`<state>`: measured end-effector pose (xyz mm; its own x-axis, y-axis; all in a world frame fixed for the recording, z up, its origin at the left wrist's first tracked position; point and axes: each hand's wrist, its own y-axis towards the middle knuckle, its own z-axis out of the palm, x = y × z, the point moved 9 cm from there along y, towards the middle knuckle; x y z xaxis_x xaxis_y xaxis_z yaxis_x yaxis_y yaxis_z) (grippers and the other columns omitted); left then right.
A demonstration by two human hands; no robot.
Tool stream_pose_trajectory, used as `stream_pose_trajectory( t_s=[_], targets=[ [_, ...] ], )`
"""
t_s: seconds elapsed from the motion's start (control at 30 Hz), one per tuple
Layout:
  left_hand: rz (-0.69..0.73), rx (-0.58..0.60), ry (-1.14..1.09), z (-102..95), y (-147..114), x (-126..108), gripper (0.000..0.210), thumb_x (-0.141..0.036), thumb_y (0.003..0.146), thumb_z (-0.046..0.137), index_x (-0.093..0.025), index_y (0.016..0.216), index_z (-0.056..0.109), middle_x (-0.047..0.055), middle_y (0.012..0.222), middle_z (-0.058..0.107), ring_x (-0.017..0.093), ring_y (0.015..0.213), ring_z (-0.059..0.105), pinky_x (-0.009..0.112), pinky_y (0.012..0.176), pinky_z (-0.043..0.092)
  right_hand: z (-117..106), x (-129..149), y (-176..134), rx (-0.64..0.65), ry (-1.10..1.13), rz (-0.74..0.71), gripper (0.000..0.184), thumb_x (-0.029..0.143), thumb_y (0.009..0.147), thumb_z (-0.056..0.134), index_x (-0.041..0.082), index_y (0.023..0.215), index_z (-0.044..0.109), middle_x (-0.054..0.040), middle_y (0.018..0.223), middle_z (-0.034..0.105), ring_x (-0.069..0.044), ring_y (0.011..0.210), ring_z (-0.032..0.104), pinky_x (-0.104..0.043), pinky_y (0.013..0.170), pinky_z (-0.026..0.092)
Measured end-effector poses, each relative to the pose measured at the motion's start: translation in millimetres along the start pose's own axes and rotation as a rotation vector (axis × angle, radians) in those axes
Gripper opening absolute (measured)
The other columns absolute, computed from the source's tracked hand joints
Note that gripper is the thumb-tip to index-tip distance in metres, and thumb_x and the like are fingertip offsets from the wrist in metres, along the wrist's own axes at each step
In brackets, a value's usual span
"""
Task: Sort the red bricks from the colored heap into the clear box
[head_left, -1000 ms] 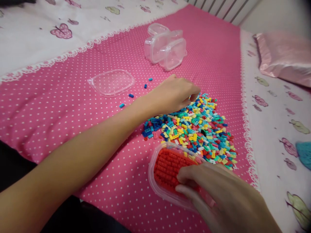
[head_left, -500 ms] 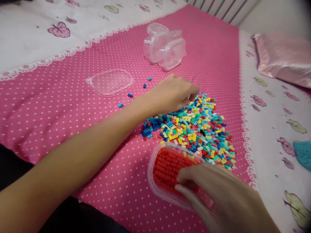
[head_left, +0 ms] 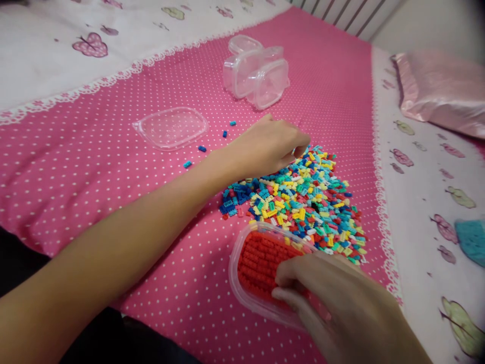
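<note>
My left hand [head_left: 275, 144] reaches over the far left side of a pile of small multicoloured toy bricks [head_left: 314, 202]. Its fingers curl down at the pile's edge, and whatever is in them is hidden. Nearer to me stands a clear plastic container [head_left: 235, 283], with red bricks [head_left: 257, 265] laid in rows inside. My right hand [head_left: 322, 288] is over the container's right part, thumb and index finger brought close together at the red bricks. I cannot make out a separate brick between those fingertips.
A clear lid [head_left: 172, 129] lies on the pink dotted bedspread [head_left: 94, 156]. Several loose blue bricks [head_left: 202, 148] are scattered between it and my left forearm. Clear containers [head_left: 255, 76] are grouped farther back. A shiny pink pillow [head_left: 443, 93] and a teal item [head_left: 472, 240] lie at the right.
Almost nothing differs; the view has shifted very slightly. Both hands keep their places, the left at the pile and the right at the container.
</note>
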<state>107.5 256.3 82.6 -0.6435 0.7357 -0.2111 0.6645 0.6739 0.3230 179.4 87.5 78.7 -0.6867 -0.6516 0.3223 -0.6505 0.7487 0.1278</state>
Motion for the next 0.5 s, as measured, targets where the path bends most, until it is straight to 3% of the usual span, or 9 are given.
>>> stream_pose_trajectory(
  t_s=[0.5],
  targets=[
    [0.018, -0.027, -0.007, -2.7, -1.0, 0.2, 0.023, -0.015, 0.092, 0.051, -0.019, 0.103, 0.071, 0.003, 0.094, 0.074, 0.019, 0.090, 0.068, 0.032, 0.082, 0.044, -1.8, -0.6, 1.8, -0.021, -0.031, -0.007, 0.017, 0.019, 0.098, 0.053, 0.026, 0.083, 0.057, 0.0035, 0.070, 0.065, -0.017, 0.062, 0.062, -0.028, 0.058, 0.044]
  ],
)
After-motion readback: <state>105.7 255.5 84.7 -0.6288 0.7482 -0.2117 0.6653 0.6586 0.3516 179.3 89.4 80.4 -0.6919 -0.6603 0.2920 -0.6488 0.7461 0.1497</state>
